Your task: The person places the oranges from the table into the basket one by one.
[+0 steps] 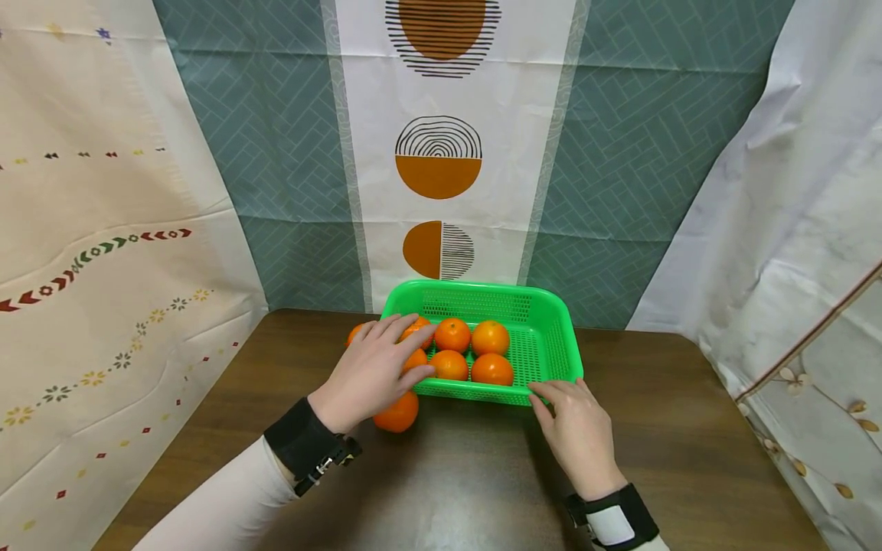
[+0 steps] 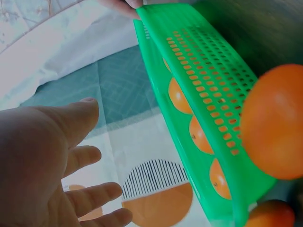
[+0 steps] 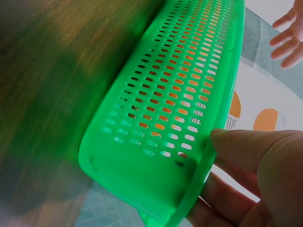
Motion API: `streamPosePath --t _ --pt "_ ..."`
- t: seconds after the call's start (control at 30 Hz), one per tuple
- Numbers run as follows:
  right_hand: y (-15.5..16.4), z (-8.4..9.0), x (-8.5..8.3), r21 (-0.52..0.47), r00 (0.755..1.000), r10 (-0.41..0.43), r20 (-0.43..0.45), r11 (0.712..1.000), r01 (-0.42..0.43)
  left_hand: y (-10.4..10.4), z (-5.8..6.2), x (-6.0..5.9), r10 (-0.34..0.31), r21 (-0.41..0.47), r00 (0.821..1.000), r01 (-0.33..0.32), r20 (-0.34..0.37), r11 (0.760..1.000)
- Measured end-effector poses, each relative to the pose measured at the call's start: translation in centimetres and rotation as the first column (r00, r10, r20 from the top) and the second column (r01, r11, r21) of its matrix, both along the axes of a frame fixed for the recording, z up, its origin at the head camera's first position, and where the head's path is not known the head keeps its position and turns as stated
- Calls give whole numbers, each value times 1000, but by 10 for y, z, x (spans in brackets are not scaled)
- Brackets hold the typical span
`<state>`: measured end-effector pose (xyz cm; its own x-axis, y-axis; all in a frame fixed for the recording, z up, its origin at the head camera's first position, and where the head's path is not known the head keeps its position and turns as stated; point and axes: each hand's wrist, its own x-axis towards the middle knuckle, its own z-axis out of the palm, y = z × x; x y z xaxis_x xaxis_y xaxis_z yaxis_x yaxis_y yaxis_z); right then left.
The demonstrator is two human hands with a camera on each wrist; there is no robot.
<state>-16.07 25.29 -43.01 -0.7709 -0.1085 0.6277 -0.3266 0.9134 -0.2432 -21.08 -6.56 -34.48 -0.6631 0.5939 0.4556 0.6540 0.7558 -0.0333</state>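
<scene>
A green plastic basket (image 1: pixel 551 329) with slotted walls holds several oranges (image 1: pixel 491 337), grouped toward its left and middle. My right hand (image 1: pixel 577 428) grips the basket's front right corner; in the right wrist view the thumb (image 3: pixel 236 142) lies on the near side of the rim with fingers curled around behind it. Above the basket's left end is my left hand (image 1: pixel 368 375), fingers spread and nothing held, partly hiding the oranges below. One loose orange (image 1: pixel 396 413) sits on the table in front of the basket, under the left wrist. Another orange (image 1: pixel 354 334) shows beyond the left hand, outside the basket.
The basket stands on a dark brown wooden table (image 1: pixel 661 398), near its back edge. Behind hangs a teal and white cloth (image 1: pixel 441 252) with printed circles. Patterned pale fabric (image 1: pixel 124 306) borders the left side, and white fabric (image 1: pixel 813 306) the right.
</scene>
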Motion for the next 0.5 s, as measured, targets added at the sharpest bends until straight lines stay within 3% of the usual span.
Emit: streamPosePath --t 0.23,0.5 --pt "0 -1 0 -2 1000 -2 0 1000 2 -22 -7 -2 80 11 996 -80 47 997" --pt "-1 0 0 -7 1000 -6 3 1000 6 -44 -9 -12 136 57 988 -141 78 988"
